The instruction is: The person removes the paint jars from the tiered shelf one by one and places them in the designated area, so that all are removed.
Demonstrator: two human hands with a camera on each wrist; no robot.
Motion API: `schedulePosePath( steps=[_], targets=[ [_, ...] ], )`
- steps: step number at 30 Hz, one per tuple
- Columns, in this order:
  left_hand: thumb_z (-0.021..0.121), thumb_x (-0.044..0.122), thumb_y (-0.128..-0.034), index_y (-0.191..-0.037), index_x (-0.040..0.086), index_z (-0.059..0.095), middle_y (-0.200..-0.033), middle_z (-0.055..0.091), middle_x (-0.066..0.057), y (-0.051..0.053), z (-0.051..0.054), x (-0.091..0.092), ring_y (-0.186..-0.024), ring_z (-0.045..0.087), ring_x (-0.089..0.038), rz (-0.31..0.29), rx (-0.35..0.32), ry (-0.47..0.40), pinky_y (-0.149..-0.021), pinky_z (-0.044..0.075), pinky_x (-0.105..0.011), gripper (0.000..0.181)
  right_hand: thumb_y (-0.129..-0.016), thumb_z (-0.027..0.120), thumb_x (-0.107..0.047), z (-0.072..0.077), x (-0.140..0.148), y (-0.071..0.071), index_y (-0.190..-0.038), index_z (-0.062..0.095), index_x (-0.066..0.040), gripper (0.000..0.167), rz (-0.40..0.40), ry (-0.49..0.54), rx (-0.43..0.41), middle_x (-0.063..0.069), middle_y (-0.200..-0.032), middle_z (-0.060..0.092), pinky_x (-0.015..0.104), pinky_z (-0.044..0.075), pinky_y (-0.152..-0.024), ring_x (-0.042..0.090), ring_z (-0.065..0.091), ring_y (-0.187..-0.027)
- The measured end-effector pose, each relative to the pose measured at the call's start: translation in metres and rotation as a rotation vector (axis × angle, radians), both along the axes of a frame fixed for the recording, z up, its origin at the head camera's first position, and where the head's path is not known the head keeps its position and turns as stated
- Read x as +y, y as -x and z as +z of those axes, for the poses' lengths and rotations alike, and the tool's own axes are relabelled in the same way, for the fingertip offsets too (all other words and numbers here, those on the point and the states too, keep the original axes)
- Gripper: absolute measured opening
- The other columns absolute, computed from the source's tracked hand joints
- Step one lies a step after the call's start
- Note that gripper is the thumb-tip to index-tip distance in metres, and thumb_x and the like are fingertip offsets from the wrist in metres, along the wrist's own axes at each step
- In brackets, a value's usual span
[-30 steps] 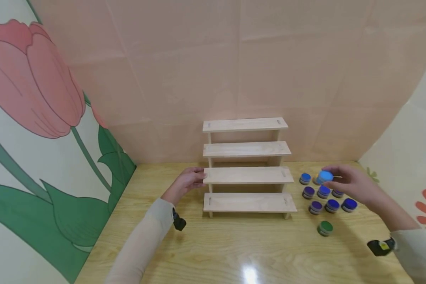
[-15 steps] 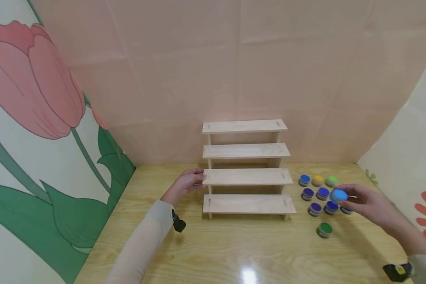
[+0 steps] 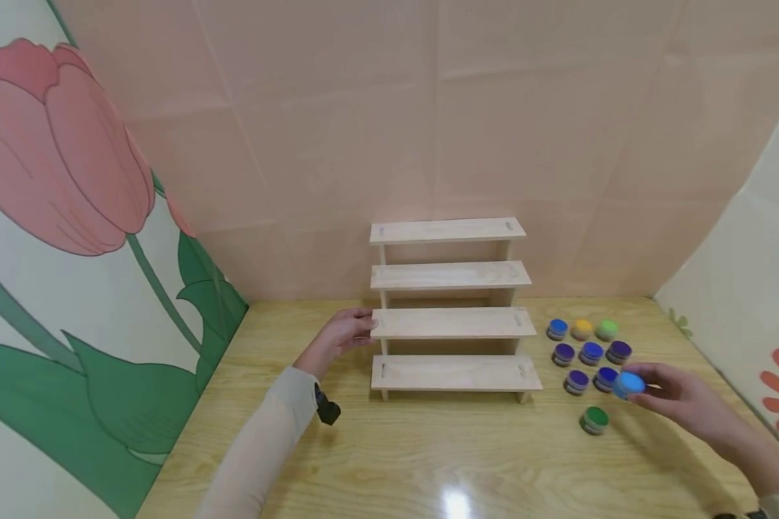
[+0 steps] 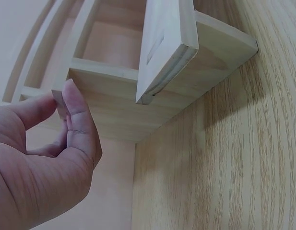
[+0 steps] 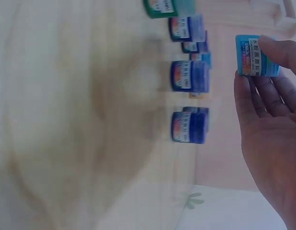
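My right hand [image 3: 691,404] holds a small light-blue paint jar [image 3: 628,385] between thumb and fingers, above the table at the right. In the right wrist view the jar [image 5: 252,55] shows a printed label and is off the table. Below and behind it stand several lidded paint jars in rows, among them a purple jar [image 3: 619,351] and a dark-blue jar [image 3: 606,378]. A dark-green jar [image 3: 594,419] stands in front. My left hand [image 3: 339,337] pinches the left end of a board on the four-step wooden stand [image 3: 454,323]; thumb and fingertip [image 4: 73,96] meet its corner.
A yellow jar [image 3: 582,329] and a light-green jar [image 3: 606,329] are in the back row. The wood-grain table [image 3: 363,454] extends in front of the stand. A pink backdrop [image 3: 324,144] rises behind; tulip-printed panel [image 3: 97,158] stands left, a white panel [image 3: 753,288] right.
My right hand has carried the light-blue jar from the back row toward the front right, uncovering the light-green and purple jars. The left hand keeps its place on the stand.
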State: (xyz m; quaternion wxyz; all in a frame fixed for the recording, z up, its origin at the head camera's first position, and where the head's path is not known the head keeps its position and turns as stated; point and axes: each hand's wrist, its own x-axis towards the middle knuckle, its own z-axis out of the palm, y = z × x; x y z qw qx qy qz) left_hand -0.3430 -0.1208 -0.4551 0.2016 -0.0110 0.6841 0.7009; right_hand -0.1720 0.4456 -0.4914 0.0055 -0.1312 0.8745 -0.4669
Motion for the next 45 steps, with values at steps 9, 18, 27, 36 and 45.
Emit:
schedulePosePath(
  steps=[9, 18, 27, 36, 45],
  targets=[
    [0.062, 0.003, -0.0987, -0.15, -0.003, 0.041, -0.128, 0.061, -0.019, -0.001, 0.0, 0.001, -0.09, 0.065, -0.018, 0.001, -0.003, -0.009, -0.073, 0.059, -0.025, 0.056, -0.101, 0.062, -0.01, -0.02, 0.006, -0.008, -0.137, 0.05, 0.009, 0.042, -0.032, -0.006, -0.075, -0.034, -0.12, 0.055, 0.017, 0.055, -0.08, -0.013, 0.056, -0.105],
    [0.062, 0.003, -0.0989, -0.15, -0.004, 0.042, -0.129, 0.061, -0.02, 0.0, 0.0, 0.0, -0.089, 0.064, -0.019, -0.005, 0.009, -0.01, -0.076, 0.06, -0.028, 0.055, -0.1, 0.063, -0.009, -0.035, 0.008, -0.012, -0.137, 0.048, 0.011, 0.045, -0.042, -0.004, -0.089, -0.034, -0.12, 0.055, 0.016, 0.055, -0.08, -0.016, 0.054, -0.106],
    [0.062, 0.003, -0.0986, -0.15, -0.003, 0.042, -0.126, 0.062, -0.018, 0.001, 0.0, -0.001, -0.087, 0.065, -0.018, -0.004, 0.004, -0.017, -0.072, 0.059, -0.026, 0.055, -0.098, 0.067, -0.012, -0.046, 0.008, -0.014, -0.136, 0.051, 0.011, 0.047, -0.071, -0.035, -0.102, -0.04, -0.121, 0.049, 0.012, 0.051, -0.08, -0.016, 0.054, -0.103],
    [0.063, 0.003, -0.0985, -0.149, -0.004, 0.042, -0.125, 0.063, -0.02, 0.001, -0.002, -0.002, -0.088, 0.065, -0.019, -0.003, 0.008, -0.002, -0.073, 0.059, -0.027, 0.055, -0.098, 0.067, -0.018, -0.051, 0.005, -0.014, -0.137, 0.051, 0.009, 0.049, -0.082, -0.066, -0.159, -0.035, -0.115, 0.055, 0.013, 0.051, -0.08, -0.016, 0.053, -0.101],
    [0.063, 0.004, -0.0985, -0.151, -0.002, 0.04, -0.136, 0.056, -0.021, -0.002, 0.001, -0.004, -0.091, 0.062, -0.02, -0.001, 0.009, 0.022, -0.077, 0.059, -0.027, 0.058, -0.1, 0.065, -0.018, -0.041, 0.005, -0.012, -0.138, 0.051, 0.008, 0.048, -0.054, -0.098, -0.136, -0.029, -0.118, 0.059, 0.014, 0.052, -0.08, -0.016, 0.053, -0.102]
  ],
)
